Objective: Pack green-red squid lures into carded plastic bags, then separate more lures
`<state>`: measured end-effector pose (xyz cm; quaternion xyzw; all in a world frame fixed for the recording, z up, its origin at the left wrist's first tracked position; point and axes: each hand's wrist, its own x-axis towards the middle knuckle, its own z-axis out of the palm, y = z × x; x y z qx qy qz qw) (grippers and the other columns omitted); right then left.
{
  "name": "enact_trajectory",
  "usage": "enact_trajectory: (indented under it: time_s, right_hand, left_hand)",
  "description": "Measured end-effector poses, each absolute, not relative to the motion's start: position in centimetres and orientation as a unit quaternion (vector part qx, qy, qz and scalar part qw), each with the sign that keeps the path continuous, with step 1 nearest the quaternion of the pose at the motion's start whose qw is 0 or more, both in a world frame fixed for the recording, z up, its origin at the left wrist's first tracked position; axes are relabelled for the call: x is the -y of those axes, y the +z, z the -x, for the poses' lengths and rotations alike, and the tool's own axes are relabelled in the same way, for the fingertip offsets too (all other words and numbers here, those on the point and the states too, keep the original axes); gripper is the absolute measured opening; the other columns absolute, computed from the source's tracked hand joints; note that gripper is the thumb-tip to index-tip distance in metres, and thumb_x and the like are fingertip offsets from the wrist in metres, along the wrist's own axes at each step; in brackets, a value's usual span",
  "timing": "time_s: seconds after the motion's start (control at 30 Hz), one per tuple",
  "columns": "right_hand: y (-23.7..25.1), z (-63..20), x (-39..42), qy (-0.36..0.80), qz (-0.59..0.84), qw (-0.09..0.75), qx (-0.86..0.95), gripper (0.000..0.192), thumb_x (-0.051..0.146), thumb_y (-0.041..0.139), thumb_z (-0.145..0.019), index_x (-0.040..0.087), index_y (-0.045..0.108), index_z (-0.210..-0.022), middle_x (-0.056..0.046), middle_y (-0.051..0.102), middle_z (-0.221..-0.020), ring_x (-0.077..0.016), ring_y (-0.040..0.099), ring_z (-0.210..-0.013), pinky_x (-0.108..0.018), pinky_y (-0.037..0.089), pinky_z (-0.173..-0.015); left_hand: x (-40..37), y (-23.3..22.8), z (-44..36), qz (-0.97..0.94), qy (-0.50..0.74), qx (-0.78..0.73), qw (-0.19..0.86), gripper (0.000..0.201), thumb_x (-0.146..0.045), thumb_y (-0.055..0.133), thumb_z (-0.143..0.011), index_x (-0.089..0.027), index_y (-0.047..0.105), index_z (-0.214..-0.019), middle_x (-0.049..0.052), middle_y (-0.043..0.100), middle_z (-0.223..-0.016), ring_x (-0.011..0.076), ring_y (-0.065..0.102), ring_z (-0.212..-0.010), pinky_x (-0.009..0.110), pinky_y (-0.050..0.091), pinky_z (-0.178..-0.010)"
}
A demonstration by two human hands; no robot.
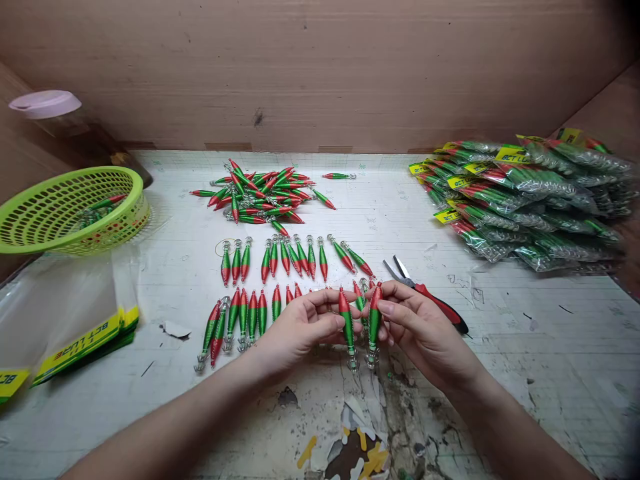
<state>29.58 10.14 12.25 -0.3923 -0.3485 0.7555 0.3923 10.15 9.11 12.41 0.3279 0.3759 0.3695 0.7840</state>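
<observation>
My left hand (313, 320) pinches a red and green squid jig (346, 321), red end up and hook crown down. Close beside it, my right hand (417, 327) grips a second squid jig (374, 320) the same way up. The two jigs hang side by side, a small gap apart. Behind my hands lies a front row of squid jigs (253, 313), partly hidden by my left hand and fingers. Beyond it runs another row of jigs (285, 257), most with hooks pointing away from me.
A heap of loose jigs (265, 193) lies at the back. Packed bags of jigs (520, 200) are piled right. Red-handled pliers (440, 307) rest by my right hand. At left are a green basket (135, 200), printed bags (85, 340) and a lidded jar (75, 133).
</observation>
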Motion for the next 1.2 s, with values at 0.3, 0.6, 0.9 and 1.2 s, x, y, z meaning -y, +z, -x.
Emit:
enact_trajectory:
  time_s: [0.3, 0.6, 0.9, 1.2]
  right_hand:
    - [12.2, -29.6, -10.1, 0.753, 0.395, 0.397, 0.346, 0.025, 0.033, 0.07, -0.078, 0.017, 0.056, -0.091, -0.001, 0.053, -0.084, -0.0061, 0.051, -0.058, -0.018, 0.038, -0.051]
    - [11.7, -29.4, -10.3, 0.739, 0.388, 0.413, 0.364, 0.025, 0.034, 0.069, -0.08, 0.016, 0.055, -0.091, -0.001, 0.055, -0.081, -0.0064, 0.049, -0.058, -0.019, 0.037, -0.053]
    - [11.9, -31.0, -11.3, 0.664, 0.394, 0.498, 0.394, 0.018, 0.031, 0.066, -0.084, 0.018, 0.06, -0.095, -0.001, 0.056, -0.086, -0.0055, 0.049, -0.06, -0.018, 0.038, -0.054]
    - [12.5, -32.1, -12.2, 0.506, 0.463, 0.545, 0.483, 0.011, 0.027, 0.065, -0.084, 0.019, 0.06, -0.09, 0.0, 0.057, -0.083, -0.006, 0.048, -0.06, -0.017, 0.042, -0.052]
  left_hand:
    - [-9.3, 13.5, -9.9, -0.319, 0.387, -0.397, 0.769, 0.032, -0.018, 0.069, -0.082, -0.013, 0.055, -0.111, 0.01, 0.06, -0.101, 0.0171, 0.062, -0.089, 0.026, 0.053, -0.078]
    - [-10.3, 13.6, -10.5, -0.335, 0.383, -0.469, 0.722, 0.046, -0.021, 0.068, -0.081, -0.023, 0.046, -0.122, 0.001, 0.051, -0.087, 0.0118, 0.057, -0.076, 0.024, 0.053, -0.068]
    - [-17.1, 14.5, -13.1, -0.525, 0.321, -0.464, 0.638, 0.046, -0.012, 0.065, -0.079, -0.013, 0.049, -0.122, 0.001, 0.051, -0.083, 0.0117, 0.058, -0.068, 0.023, 0.047, -0.064]
    - [-18.9, 16.1, -14.1, -0.618, 0.243, -0.418, 0.62, 0.043, -0.015, 0.064, -0.078, -0.015, 0.053, -0.119, 0.0, 0.055, -0.076, 0.0119, 0.057, -0.064, 0.023, 0.045, -0.063]
